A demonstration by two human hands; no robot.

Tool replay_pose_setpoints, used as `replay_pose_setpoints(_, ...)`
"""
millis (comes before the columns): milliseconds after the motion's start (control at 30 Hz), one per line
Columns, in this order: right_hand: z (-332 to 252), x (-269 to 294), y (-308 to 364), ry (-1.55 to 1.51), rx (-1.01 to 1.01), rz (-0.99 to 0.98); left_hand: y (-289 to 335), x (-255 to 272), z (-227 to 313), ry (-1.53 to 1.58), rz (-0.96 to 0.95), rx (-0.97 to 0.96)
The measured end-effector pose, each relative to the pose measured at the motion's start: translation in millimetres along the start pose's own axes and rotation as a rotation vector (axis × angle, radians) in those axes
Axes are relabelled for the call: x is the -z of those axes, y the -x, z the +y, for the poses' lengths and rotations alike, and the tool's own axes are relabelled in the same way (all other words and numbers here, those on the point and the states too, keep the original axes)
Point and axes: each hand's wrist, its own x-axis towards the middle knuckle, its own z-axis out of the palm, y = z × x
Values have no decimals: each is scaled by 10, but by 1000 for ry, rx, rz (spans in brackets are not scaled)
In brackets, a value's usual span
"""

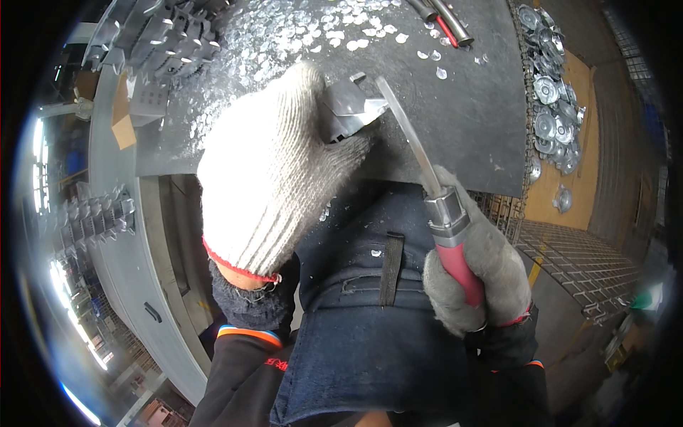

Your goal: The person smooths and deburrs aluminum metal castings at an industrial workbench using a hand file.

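Note:
My left hand [267, 156], in a white knit glove, grips a small silvery metal casting [344, 103] over the near part of the dark work surface. Its thumb and fingers close around the piece from the left. In a greyer glove, my right hand [491, 256] is wrapped round a file-like tool [407, 128] with a red grip, a metal collar and a long narrow blade. The blade slants up and left, its tip at the casting's right edge; whether they touch I cannot tell. My left fingers hide part of the casting.
Thin shiny metal flakes [306, 28] litter the dark work surface [477, 107]. Stacked metal castings [153, 35] stand at far left, and metal tools [448, 21] lie at the far edge. Right of the surface, round metal parts [555, 121] rest on cardboard beside wire mesh [580, 263].

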Motion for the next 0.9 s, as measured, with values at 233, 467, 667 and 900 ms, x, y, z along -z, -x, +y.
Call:
replay_pose_setpoints(233, -154, -107, 113, 188, -15, 59, -11, -8, 2, 5, 17, 6)
replay_pose_setpoints(467, -4, -49, -13, 236, 2, 81, -2, -31, -22, 13, 20, -26)
replay_pose_setpoints(667, 22, 210, -72, -52, -125, -185, -9, -31, -41, 30, 8, 22)
replay_pose_setpoints(900, 123, 243, -146, -171, -124, -227, 40, -7, 29, 6, -13, 50)
